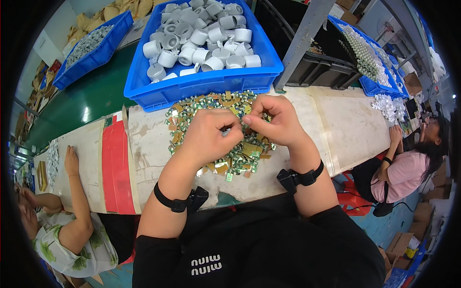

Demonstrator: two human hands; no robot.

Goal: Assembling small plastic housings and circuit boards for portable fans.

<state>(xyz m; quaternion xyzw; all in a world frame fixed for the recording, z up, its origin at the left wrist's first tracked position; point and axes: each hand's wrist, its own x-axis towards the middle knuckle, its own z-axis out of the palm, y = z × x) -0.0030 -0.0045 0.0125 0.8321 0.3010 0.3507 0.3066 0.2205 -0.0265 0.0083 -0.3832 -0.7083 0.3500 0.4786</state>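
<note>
Above a heap of small green circuit-board pieces with tan strips (240,161), my two hands are close together, fingertips nearly meeting. My left hand (211,134) is curled, thumb against the fingers; a small pale bit shows in its grasp, too small to name. My right hand (279,120) pinches thumb to forefinger, and whatever lies between them is hidden. The heap spreads over the worn pale tabletop (149,158) under and around both hands. Right behind it stands a blue crate (201,86) filled with light grey cup-shaped plastic housings (211,36).
A metal post (305,43) rises right of the crate, beside a black bin (326,72). Farther right is a blue tray (374,86) of small pale parts. Another blue tray (91,53) stands far left. Co-workers sit at left (72,230) and right (403,173).
</note>
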